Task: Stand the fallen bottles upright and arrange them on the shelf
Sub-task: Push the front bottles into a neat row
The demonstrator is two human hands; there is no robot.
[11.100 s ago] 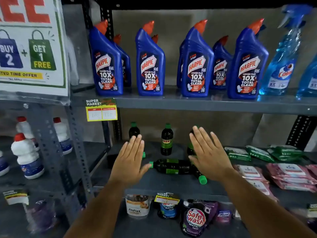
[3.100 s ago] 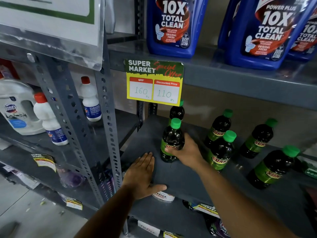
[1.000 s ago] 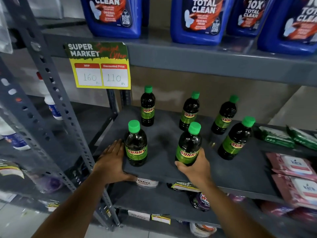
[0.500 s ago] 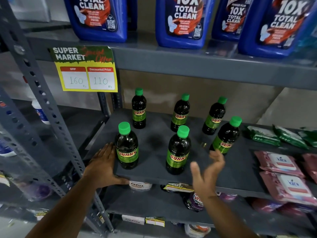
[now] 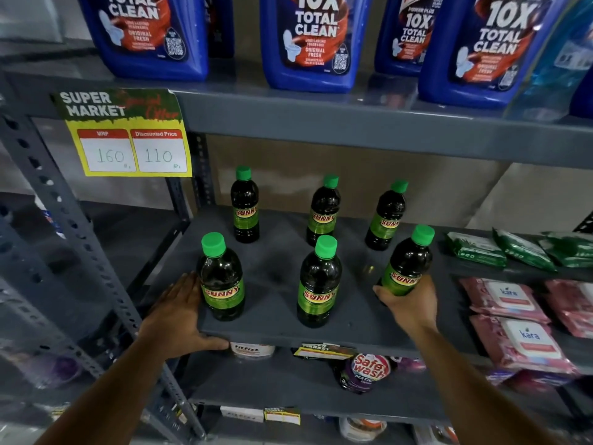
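The right hand [image 5: 409, 303] grips the front-right bottle [image 5: 406, 261]; the left hand [image 5: 179, 311] rests on the shelf [image 5: 276, 329] edge.

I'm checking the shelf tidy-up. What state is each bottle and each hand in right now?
Front left Sunny bottle: upright, capped.
Front middle Sunny bottle: upright, capped, untouched.
Front right Sunny bottle: leaning, gripped at base.
Three back Sunny bottles: upright, capped.
Left hand: flat on shelf edge.
Right hand: closed on front right Sunny bottle.

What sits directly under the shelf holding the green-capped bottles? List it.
Under the shelf show a white Fitfizz tub, a purple Safewash pouch and a hanging price tag. The shelf board hides their upper parts and anything farther back.
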